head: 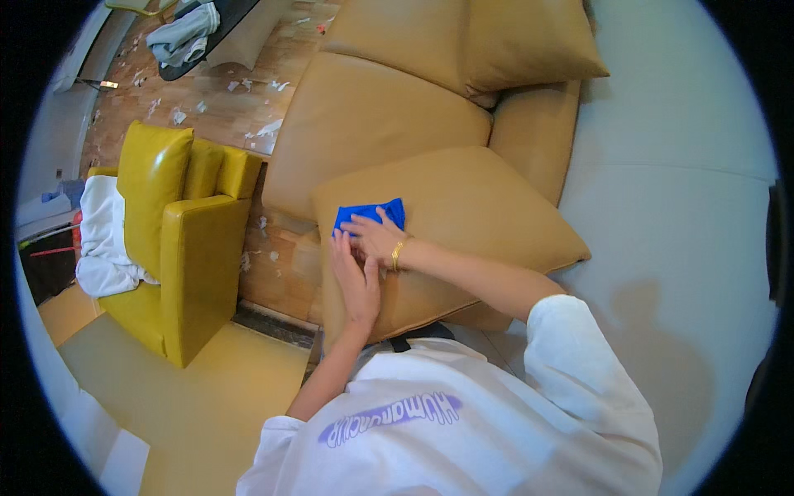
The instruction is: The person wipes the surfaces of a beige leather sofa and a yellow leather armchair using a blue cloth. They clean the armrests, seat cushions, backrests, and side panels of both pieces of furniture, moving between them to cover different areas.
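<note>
A blue folded cloth [391, 212] lies on a tan leather-look cushion [459, 192] right in front of me. Fingers spread, my right hand [375, 239] rests on the lower part of the cloth, with gold bangles at its wrist. My left hand [356, 288] is just below and to the left, its fingertips by the cloth's lower left corner and its thumb close under the right hand. Part of the left fingers and the cloth's lower edge are hidden where the hands meet. Neither hand is closed around anything.
The tan sofa [384, 118] extends beyond the cushion, beside a pale wall [670, 217]. A yellow armchair [201, 260] with a white cloth [102, 229] stands left. Paper scraps [270, 128] litter the wood floor. Grey clothing [186, 37] lies on a dark surface at upper left.
</note>
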The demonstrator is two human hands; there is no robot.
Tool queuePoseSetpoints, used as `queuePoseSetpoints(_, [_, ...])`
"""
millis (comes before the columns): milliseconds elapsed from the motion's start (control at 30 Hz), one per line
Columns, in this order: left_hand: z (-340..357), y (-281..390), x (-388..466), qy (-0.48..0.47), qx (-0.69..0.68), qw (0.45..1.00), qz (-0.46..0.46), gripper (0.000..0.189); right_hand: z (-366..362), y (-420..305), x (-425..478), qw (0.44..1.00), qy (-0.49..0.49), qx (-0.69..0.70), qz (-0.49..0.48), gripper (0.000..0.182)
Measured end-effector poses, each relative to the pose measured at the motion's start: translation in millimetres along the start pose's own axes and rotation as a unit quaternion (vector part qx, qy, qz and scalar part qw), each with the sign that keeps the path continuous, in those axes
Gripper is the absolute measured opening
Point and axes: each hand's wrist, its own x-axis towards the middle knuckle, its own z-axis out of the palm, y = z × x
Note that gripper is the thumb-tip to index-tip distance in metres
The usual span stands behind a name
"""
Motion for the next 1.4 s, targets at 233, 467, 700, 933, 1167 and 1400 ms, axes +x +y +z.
queuePoseSetpoints(233, [12,10,8,-0.155,0.281,0.947,-0.01,0.055,6,93,90,0.972,-0.093,0.073,0.201,0.041])
queuePoseSetpoints(467, [29,10,42,-0.199,0.306,0.93,-0.026,0.051,-10,127,63,0.974,-0.132,0.133,0.13,0.036])
queuePoseSetpoints(700, [37,11,48,-0.192,0.294,0.936,0.008,0.049,1,228,-69,0.982,0.006,-0.027,0.189,0.031])
queuePoseSetpoints(933, [38,14,45,-0.186,0.296,0.937,0.012,0.049,14,300,-159,0.901,0.042,0.095,0.421,0.029])
queuePoseSetpoints(1167, [83,63,20,-0.299,0.343,0.878,0.145,0.055,-43,211,-201,0.911,-0.001,0.04,0.41,0.024])
queuePoseSetpoints(1400, [123,118,-44,-0.345,0.4,0.753,0.392,0.087,-10,90,-233,0.901,0.252,-0.026,0.353,0.028])
